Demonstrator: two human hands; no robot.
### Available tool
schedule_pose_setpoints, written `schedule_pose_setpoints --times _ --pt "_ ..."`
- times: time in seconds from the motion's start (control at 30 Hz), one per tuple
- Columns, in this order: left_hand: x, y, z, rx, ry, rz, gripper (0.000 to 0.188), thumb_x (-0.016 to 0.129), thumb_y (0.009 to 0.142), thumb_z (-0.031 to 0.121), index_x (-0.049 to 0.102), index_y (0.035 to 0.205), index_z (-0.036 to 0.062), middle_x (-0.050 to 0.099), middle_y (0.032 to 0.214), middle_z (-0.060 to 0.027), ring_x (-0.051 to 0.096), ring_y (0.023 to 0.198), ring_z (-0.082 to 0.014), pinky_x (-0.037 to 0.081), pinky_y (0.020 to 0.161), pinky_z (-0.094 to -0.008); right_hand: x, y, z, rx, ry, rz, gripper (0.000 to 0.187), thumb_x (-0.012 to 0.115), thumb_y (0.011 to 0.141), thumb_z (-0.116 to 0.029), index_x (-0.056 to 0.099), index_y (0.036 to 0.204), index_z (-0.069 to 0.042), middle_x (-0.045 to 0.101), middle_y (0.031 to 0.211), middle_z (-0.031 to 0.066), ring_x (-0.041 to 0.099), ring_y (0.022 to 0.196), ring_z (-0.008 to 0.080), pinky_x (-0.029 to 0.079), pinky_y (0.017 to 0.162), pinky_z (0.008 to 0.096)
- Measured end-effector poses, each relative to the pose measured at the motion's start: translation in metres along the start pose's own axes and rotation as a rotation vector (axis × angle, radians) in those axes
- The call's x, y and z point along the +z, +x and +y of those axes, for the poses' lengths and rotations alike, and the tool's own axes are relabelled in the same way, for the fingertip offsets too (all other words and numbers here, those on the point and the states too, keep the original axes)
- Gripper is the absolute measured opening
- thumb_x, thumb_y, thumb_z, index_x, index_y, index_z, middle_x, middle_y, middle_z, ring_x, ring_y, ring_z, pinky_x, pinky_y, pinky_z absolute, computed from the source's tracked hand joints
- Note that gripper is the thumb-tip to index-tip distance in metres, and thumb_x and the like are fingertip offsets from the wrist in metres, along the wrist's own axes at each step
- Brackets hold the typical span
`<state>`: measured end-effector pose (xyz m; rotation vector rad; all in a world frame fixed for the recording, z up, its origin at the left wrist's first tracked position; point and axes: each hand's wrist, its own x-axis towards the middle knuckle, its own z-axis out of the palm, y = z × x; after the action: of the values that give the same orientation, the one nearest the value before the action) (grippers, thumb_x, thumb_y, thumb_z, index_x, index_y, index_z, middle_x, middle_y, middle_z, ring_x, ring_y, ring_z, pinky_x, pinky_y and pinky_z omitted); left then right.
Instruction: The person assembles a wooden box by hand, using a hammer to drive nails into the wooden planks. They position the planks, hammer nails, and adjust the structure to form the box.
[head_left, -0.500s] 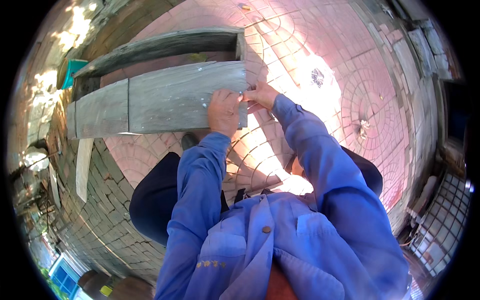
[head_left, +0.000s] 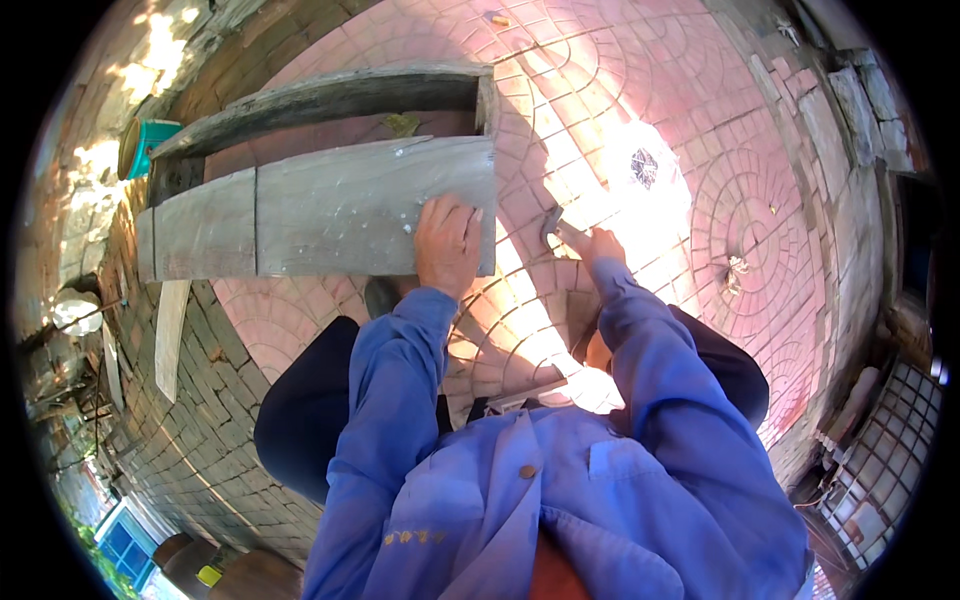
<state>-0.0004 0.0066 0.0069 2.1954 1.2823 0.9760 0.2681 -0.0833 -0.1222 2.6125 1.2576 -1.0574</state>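
Hammer (head_left: 552, 222) gripped in right hand (head_left: 602, 246) over open paving (head_left: 560, 110); left hand (head_left: 447, 248), hold unclear, at board (head_left: 335, 210) edge

Wooden box (head_left: 345, 215) blocks left; right seems passable.

partly sunlit pink paving (head_left: 745, 205), grey brick ground (head_left: 215, 440) at left, blue window (head_left: 127, 547) lower left

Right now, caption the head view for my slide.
Left hand on a weathered wooden board, right hand gripping a hammer-like tool over pink paving.
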Motion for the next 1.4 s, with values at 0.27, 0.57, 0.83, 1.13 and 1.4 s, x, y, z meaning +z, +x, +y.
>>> schedule_pose_setpoints --times 0.27,0.57,0.83,1.13,1.4 --pt "0.004 0.001 0.007 0.035 -0.01 -0.009 0.006 0.066 0.082 0.006 0.061 0.081 0.0025 0.056 0.085 -0.0124 0.053 0.082 -0.0337 0.046 0.071 -0.0435 0.061 0.016 0.112 -0.056 -0.24 -0.069 0.029 0.068 0.08 -0.015 0.065 0.108 -0.008 0.064 0.109 0.0189 0.061 0.106 0.039 0.049 0.091 0.0452" --pt "0.007 -0.002 0.002 0.024 0.017 -0.008 0.008 0.065 0.082 0.007 0.06 0.085 0.0025 0.056 0.083 -0.0141 0.053 0.08 -0.0352 0.046 0.071 -0.0444 0.011 -0.02 0.033 -0.055 0.062 -0.074 0.025 0.062 0.085 -0.025 0.06 0.096 -0.002 0.064 0.082 0.0165 0.064 0.075 0.0309 0.05 0.068 0.0425" --pt "0.012 -0.006 -0.006 0.004 -0.093 0.074 0.008 0.066 0.083 0.009 0.063 0.081 0.0022 0.06 0.083 -0.0126 0.056 0.081 -0.0352 0.046 0.07 -0.0436 -0.041 -0.136 -0.045 0.201 1.375 -0.226 0.007 0.059 0.087 -0.008 0.053 0.089 -0.006 0.044 0.064 0.0004 0.04 0.045 0.0101 0.034 0.039 0.0263" --pt "0.01 -0.007 -0.003 0.013 -0.052 0.034 0.011 0.069 0.084 0.01 0.065 0.08 0.0012 0.063 0.083 -0.0122 0.059 0.081 -0.032 0.048 0.073 -0.0398 -0.05 -0.204 -0.04 0.092 1.276 -0.152 0.007 0.056 0.093 -0.011 0.053 0.095 -0.005 0.045 0.064 -0.0007 0.039 0.045 0.0068 0.031 0.038 0.0237" --pt "0.004 -0.006 0.0 0.067 -0.04 0.028 0.006 0.069 0.08 0.008 0.066 0.082 0.003 0.062 0.084 -0.0108 0.058 0.083 -0.0316 0.048 0.072 -0.0398 -0.135 -0.237 -0.092 -0.506 0.714 -0.008 0.035 0.047 0.102 -0.032 0.052 0.1 0.002 0.049 0.072 0.0174 0.051 0.067 0.0321 0.04 0.064 0.0415"
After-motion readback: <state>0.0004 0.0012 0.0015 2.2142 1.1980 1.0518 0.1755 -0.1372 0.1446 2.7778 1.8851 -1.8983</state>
